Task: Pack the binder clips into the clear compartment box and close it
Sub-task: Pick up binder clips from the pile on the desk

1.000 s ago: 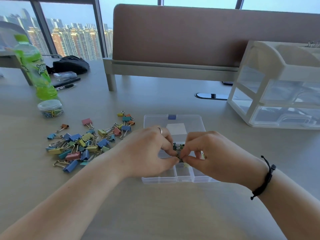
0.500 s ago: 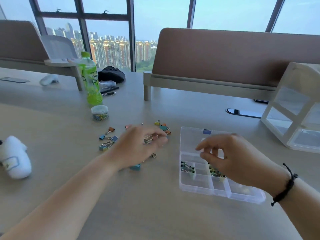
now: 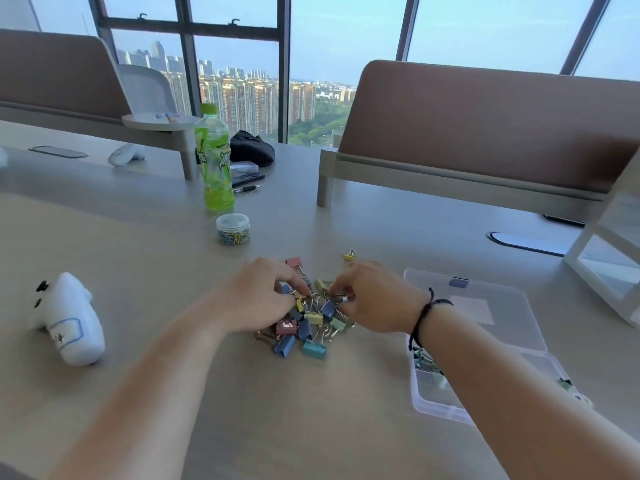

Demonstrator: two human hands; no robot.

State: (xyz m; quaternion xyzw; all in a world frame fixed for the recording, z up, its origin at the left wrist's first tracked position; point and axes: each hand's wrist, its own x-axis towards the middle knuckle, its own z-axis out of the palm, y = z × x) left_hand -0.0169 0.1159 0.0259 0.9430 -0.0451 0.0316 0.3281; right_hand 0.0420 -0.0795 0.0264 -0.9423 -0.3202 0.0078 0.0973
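A person is leaning over a smooth pale wooden desk [image 3: 145,271]. The clear compartment box [image 3: 485,327], hard transparent plastic, is lying open at right. The left hand [image 3: 263,296] and right hand [image 3: 372,299] are curling fingertips into the heaped binder clips [image 3: 308,323], apparently pinching some; exactly what each holds is unclear. Lifting few of the small, colourful, wire-handled clips at a time would avoid snagging.

Green bottle [image 3: 214,157] label – white characters, unreadable; nothing else legible.

Bright daylight from the windows [image 3: 242,64] behind, soft shadows, slight blur, wide-angle edge distortion.
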